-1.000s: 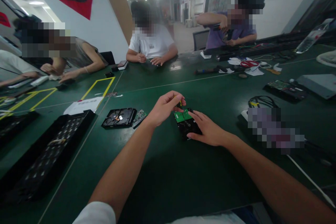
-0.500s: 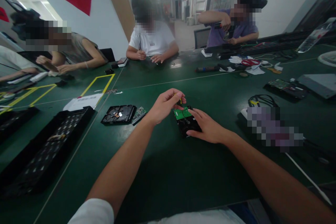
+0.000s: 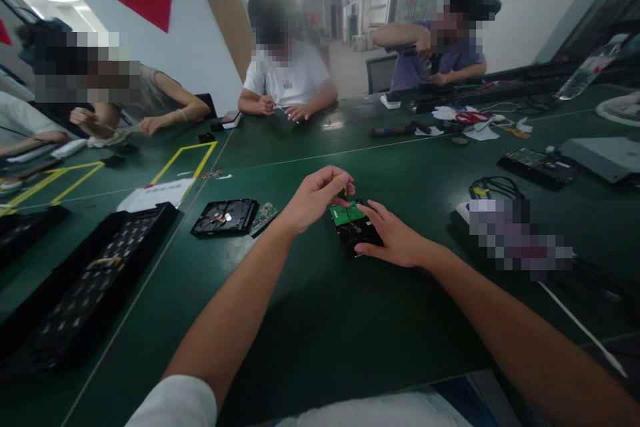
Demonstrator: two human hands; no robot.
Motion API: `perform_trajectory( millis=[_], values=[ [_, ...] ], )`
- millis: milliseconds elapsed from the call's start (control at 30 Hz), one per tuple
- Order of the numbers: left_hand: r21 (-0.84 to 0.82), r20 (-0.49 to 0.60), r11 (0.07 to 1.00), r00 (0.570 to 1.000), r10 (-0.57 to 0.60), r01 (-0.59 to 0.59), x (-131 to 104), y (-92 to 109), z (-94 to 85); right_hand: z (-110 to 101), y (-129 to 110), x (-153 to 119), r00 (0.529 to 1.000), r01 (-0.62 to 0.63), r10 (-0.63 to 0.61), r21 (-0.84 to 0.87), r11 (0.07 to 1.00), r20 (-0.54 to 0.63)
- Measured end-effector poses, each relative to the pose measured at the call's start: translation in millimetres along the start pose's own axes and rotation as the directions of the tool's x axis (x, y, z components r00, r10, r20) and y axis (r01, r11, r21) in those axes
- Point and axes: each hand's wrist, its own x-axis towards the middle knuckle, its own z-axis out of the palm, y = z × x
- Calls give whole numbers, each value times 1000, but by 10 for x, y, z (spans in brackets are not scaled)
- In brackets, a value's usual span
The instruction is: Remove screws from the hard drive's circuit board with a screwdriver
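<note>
So there's one hard drive (image 3: pixel 356 235) lying flat on the green table (image 3: pixel 320 320), pretty much dead centre, with one green circuit board (image 3: pixel 345 213) sitting on its far end. The left hand (image 3: pixel 315 200) is pinched shut on a small yellow-handled tool (image 3: pixel 343 188), tip pointing down at the board. The right hand (image 3: pixel 395 240) is laid flat over the drive's 3 o'clock edge with fingers spread, pressing on it rather than wrapped around anything.

At 9 o'clock from the drive: one second opened drive (image 3: pixel 225 217) with a loose little board (image 3: pixel 264 213) just beside it. Further out at 8 o'clock, one big black tray (image 3: pixel 85 280). One sheet of white paper (image 3: pixel 155 195) at 10 o'clock. Four other people sit round the far side from 9 to 1 o'clock, each busy with their own stuff.
</note>
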Motion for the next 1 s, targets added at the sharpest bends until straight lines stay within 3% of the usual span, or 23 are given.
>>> perform_trajectory(
  millis=[200,500,700,833,900,1000],
  values=[
    [11,16,1000,1000,0,0,-27,10,3,-47,-38,27,995,-56,59,51,997,-77],
    [23,33,1000,999,18,-19,-55,-11,23,-146,19,70,971,-131,121,-38,991,-207],
    [37,32,999,999,33,-34,-66,-36,22,-260,-147,212,946,-248,228,-65,966,-229],
    [37,34,998,999,41,-42,-74,-37,47,-198,-166,313,935,-281,259,-58,958,-242],
    [31,29,999,999,35,-36,-75,-33,52,-121,-103,310,897,-333,311,-17,943,-313],
    [29,23,999,999,32,-33,-70,-33,46,-2,9,256,902,-274,279,61,960,-329]
  ],
)
